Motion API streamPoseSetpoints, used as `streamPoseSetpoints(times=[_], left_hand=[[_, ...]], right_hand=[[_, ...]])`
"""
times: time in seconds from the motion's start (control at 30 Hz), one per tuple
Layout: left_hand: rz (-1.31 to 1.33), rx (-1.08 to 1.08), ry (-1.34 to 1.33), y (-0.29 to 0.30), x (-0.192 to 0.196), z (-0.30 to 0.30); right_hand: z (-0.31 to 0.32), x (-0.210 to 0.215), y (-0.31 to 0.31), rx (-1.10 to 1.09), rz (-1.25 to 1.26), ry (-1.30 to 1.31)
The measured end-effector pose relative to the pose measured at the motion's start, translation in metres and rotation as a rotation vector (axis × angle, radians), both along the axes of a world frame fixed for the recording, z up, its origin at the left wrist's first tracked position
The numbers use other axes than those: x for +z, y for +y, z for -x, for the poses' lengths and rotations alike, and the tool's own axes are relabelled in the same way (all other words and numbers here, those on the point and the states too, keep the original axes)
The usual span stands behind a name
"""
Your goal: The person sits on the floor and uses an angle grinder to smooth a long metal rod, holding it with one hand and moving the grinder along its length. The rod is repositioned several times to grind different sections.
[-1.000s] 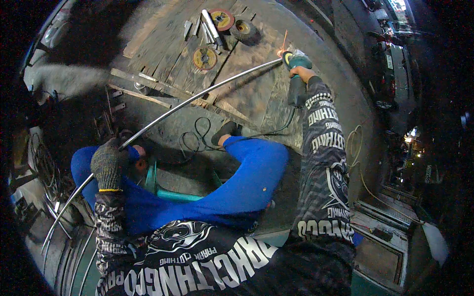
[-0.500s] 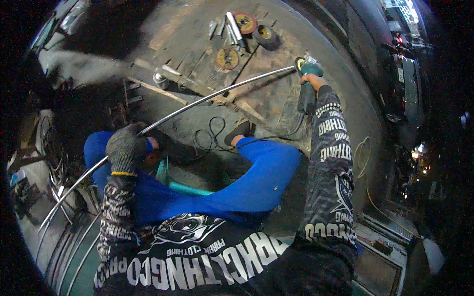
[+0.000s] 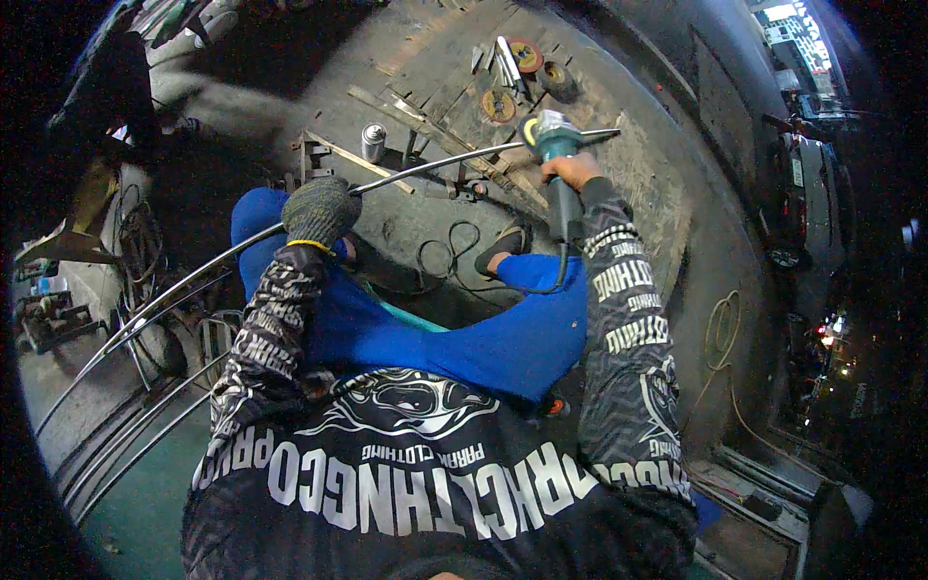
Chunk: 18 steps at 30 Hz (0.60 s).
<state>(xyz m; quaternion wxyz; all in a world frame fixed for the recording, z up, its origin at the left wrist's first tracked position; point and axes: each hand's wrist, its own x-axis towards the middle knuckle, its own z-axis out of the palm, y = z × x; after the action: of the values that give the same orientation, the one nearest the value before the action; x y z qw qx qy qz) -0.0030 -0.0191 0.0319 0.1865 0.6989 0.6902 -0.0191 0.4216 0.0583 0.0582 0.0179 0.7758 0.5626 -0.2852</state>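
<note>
My left hand [image 3: 322, 211], in a grey knit glove with a yellow cuff, is closed around a long thin metal rod [image 3: 440, 162]. The rod crosses in front of me, from low on the left up to the right. Bare, my right hand [image 3: 572, 170] grips a teal and black angle grinder [image 3: 556, 145]. Its yellowish disc [image 3: 528, 131] is at the rod, a little short of the rod's far right end; whether they touch I cannot tell. A black cord [image 3: 564, 266] runs from the grinder's handle toward my feet.
Grinding discs [image 3: 498, 105] and short metal pieces [image 3: 507, 64] lie on the wooden board ahead. A spray can [image 3: 374, 142] stands beside wood strips [image 3: 360, 161]. More long rods [image 3: 145, 425] lie at lower left. A hose [image 3: 723, 331] lies at right.
The grinder has moved left along the rod, whose end now sticks out to its right. My left hand appears farther right and higher, still on the rod. The whole view has shifted.
</note>
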Motion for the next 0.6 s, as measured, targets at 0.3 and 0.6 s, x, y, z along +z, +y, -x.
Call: streamPoseSetpoints(times=[0.3,0.6], left_hand=[[-0.005,0.017,0.018,0.022,-0.016,-0.007],[0.012,0.041,-0.025,0.030,-0.026,-0.007]], right_hand=[[0.111,0.007,-0.019,-0.002,-0.035,0.040],[0.178,0.021,-0.032,0.056,0.058,0.114]])
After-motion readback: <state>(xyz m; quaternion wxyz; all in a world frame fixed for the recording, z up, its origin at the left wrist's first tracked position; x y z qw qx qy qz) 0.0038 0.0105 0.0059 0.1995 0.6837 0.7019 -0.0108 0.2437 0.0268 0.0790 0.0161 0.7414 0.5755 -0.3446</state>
